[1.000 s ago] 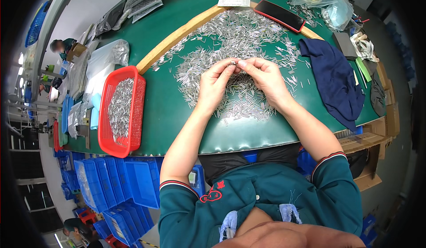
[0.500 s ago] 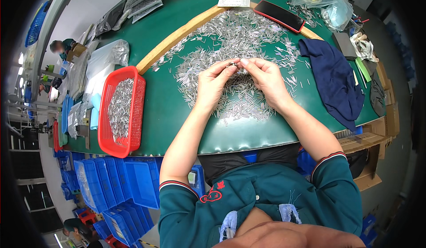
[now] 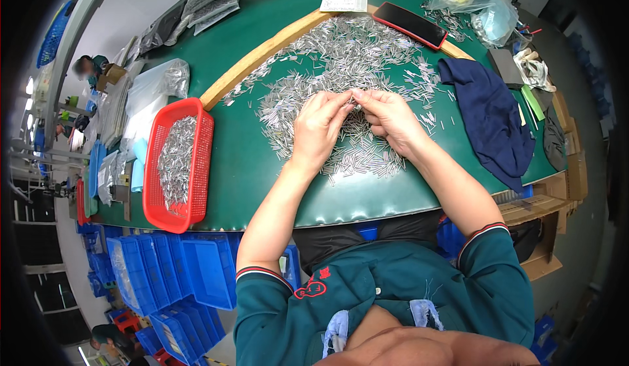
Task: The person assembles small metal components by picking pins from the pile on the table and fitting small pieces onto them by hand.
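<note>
A wide heap of small, thin silvery metal pins point(image 3: 367, 160) covers the middle of the green table point(image 3: 262, 196). Over this heap my left hand point(image 3: 320, 129) and my right hand point(image 3: 393, 120) meet at the fingertips. The left fingers are pinched together around small metal pins, mostly covered by the fingers. My right thumb and forefinger close in a pinch at the same spot, where a glint of metal shows; its remaining fingers curl under. How many pins are held I cannot tell. To the left stands a red plastic basket point(image 3: 203, 146) with many similar pins inside.
Wooden strips point(image 3: 268, 50) border the heap at the back. A red-edged phone point(image 3: 411, 27) and paper slips point(image 3: 344, 2) lie there. Dark blue cloth point(image 3: 488, 120) is at right, plastic bags point(image 3: 495, 22) far right. Blue bins point(image 3: 209, 271) stand below left; a person point(image 3: 95, 68) is far left.
My left hand has turned so that its back shows more and its fingers cover the metal pieces seen before. The right fingertips stay against it, with the lower fingers more curled.
</note>
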Demonstrator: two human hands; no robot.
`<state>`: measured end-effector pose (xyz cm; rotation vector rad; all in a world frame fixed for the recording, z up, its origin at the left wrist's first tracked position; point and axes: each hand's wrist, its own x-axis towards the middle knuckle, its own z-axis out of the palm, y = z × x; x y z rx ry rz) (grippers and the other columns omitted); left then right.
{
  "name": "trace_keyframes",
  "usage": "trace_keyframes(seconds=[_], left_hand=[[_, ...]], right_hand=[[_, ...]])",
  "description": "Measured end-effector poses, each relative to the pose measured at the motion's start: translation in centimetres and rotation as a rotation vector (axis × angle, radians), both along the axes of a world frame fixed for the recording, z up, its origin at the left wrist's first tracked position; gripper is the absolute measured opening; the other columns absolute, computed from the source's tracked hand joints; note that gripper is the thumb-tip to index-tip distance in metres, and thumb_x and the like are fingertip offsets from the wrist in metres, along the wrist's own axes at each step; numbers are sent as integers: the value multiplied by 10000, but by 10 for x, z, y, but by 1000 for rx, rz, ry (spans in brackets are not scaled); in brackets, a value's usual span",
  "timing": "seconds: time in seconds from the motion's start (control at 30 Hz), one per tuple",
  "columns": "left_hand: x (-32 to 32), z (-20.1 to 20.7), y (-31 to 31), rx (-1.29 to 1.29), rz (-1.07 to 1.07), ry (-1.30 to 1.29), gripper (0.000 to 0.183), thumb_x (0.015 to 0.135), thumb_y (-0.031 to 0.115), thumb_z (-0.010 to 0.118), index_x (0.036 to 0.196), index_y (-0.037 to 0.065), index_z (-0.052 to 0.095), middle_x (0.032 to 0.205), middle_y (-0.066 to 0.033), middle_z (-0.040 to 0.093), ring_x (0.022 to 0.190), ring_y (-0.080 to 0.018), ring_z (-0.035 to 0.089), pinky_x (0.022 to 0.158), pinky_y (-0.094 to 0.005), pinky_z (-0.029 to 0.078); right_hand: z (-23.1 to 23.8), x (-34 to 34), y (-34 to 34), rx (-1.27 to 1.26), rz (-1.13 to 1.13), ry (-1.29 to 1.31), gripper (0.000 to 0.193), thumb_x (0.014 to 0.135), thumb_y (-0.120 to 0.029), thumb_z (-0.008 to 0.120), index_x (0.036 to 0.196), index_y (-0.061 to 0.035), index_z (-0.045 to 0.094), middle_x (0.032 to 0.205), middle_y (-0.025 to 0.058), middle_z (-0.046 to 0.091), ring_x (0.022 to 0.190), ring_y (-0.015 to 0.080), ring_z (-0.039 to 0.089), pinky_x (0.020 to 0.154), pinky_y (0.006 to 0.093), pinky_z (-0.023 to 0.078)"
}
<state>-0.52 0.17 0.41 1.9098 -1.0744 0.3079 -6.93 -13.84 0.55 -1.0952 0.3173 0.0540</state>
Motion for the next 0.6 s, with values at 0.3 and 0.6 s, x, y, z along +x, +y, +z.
trace_keyframes(seconds=[0.3, 0.6], left_hand=[[-1, 6, 1, 123, 15, -216, 228, 753, 53, 585, 981, 61, 592, 753, -72, 545, 705, -224, 531, 640, -316, 424], [-3, 12, 2, 150, 48, -319, 211, 755, 81, 580, 965, 78, 591, 766, -60, 539, 734, -222, 526, 686, -321, 398]], right_hand=[[-6, 4, -7, 716, 185, 184, 202, 869, -280, 499, 830, -83, 479, 570, -70, 325, 429, 0, 263, 314, 128, 173], [-8, 2, -7, 886, 266, 181, 193, 900, -262, 436, 873, -73, 466, 597, -58, 341, 444, 3, 276, 301, 119, 188]])
